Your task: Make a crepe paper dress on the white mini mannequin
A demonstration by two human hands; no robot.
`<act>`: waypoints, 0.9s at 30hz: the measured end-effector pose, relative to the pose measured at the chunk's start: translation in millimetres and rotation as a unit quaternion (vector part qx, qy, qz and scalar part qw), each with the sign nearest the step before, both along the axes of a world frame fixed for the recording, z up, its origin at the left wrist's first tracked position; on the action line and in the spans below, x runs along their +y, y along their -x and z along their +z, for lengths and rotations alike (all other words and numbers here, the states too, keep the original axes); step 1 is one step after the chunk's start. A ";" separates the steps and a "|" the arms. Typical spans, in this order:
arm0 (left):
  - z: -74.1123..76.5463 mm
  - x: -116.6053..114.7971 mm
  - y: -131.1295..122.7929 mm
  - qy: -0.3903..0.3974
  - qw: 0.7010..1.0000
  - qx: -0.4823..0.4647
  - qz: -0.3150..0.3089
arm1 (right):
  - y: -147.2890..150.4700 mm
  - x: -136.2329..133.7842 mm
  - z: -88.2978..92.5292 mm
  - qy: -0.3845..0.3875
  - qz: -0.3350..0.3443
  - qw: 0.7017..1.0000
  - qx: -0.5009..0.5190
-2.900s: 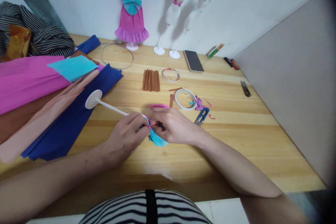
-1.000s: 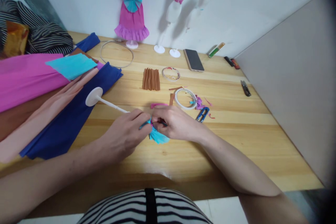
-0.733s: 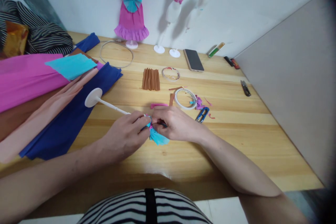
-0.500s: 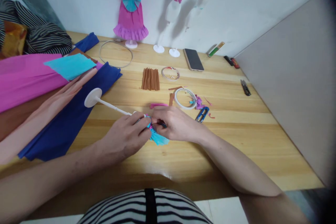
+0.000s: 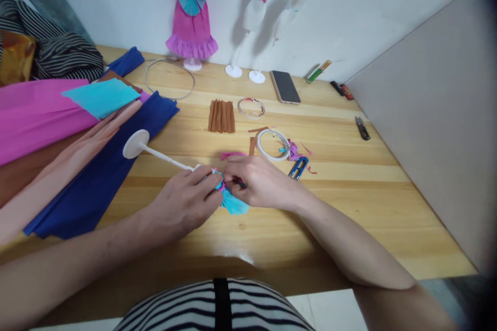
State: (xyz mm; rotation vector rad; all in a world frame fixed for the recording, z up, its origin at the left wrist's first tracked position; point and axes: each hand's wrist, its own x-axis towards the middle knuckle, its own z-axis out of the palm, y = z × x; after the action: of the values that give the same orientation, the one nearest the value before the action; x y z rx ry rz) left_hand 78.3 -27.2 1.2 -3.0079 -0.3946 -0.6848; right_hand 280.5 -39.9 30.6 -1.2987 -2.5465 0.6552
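A small white mannequin stand (image 5: 136, 145) lies on its side on the wooden table (image 5: 349, 201), its round base to the left. My left hand (image 5: 182, 201) is closed round its body. A pleated teal paper piece (image 5: 235, 207) with a pink strip is wrapped on the mannequin between my hands. My right hand (image 5: 260, 183) pinches the paper at the mannequin's waist, fingers closed. Most of the mannequin is hidden by my hands.
Rolls of pink, peach, blue and teal crepe paper (image 5: 77, 134) lie at left. A dressed mannequin (image 5: 191, 15) and two bare ones (image 5: 258, 5) stand at the wall. Folded brown paper (image 5: 221, 116), tape rings (image 5: 273, 144), blue snips (image 5: 297, 167), a phone (image 5: 284, 87) and black snips (image 5: 362, 128) are scattered behind.
My hands stay on the mannequin with only small finger shifts at the paper. The camera view has drifted slightly.
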 end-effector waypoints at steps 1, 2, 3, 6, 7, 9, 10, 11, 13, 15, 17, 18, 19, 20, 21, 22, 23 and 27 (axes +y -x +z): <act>-0.5 0.3 0.1 0.008 1.000 -0.003 0.001 | 0.0 -0.1 0.3 0.003 -0.001 1.000 0.000; -1.1 0.6 0.1 0.016 1.000 -0.006 0.001 | -0.2 -0.1 0.7 0.004 -0.001 1.000 0.001; -1.6 0.9 0.1 0.022 1.000 -0.008 0.001 | -0.5 -0.1 1.1 0.006 0.001 1.000 0.003; -2.3 1.1 -0.2 0.036 0.999 -0.010 0.001 | -2.1 -0.2 3.1 0.012 0.013 1.000 0.006; -2.4 1.0 -0.4 0.040 0.999 -0.010 0.003 | -2.8 -0.4 4.0 0.015 0.016 1.000 0.006; -2.7 0.8 -1.0 0.043 0.999 -0.009 0.009 | -4.2 -0.9 6.1 0.018 0.017 1.000 0.007; -3.0 0.6 -1.3 0.039 0.999 -0.009 0.011 | -5.0 -1.1 7.1 0.017 0.016 1.000 0.008; -3.5 0.6 -1.6 0.034 0.999 -0.008 0.012 | -5.8 -1.3 8.0 0.014 0.013 1.000 0.009; -4.5 0.7 -2.2 0.022 1.000 -0.008 0.012 | -7.2 -1.4 9.3 0.009 0.005 1.000 0.012; -5.4 1.1 -2.5 0.017 1.000 -0.014 0.011 | -8.1 -0.9 9.6 0.004 -0.003 1.000 0.015; -5.6 1.6 -2.6 0.019 1.000 -0.019 0.006 | -8.5 -0.1 9.1 -0.001 -0.009 1.000 0.016; -5.6 2.0 -2.6 0.022 0.999 -0.022 0.005 | -8.5 0.3 8.7 -0.003 -0.014 1.000 0.015; -5.5 2.3 -2.5 0.027 0.999 -0.025 0.004 | -8.4 0.5 8.3 -0.006 -0.019 1.000 0.013; -5.4 2.6 -2.5 0.030 0.999 -0.029 0.002 | -8.2 0.7 8.0 -0.008 -0.025 1.000 0.009; -5.2 2.9 -2.5 0.033 0.999 -0.032 0.000 | -8.0 0.8 7.8 -0.010 -0.030 0.999 0.005; -4.9 3.1 -2.4 0.033 0.999 -0.036 -0.002 | -7.7 0.7 7.6 -0.011 -0.033 0.999 0.000; -4.5 3.3 -2.4 0.033 0.999 -0.039 -0.005 | -7.4 0.7 7.5 -0.013 -0.036 0.999 -0.005; -0.9 3.7 -2.0 0.032 0.998 -0.059 -0.011 | -6.4 0.8 5.6 -0.017 -0.059 0.998 -0.026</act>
State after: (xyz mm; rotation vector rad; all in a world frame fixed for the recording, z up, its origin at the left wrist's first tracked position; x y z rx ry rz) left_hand 80.3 -23.6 0.3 -3.0462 -0.3958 -0.8696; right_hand 286.9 -39.1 36.3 -1.4600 -2.4856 0.5594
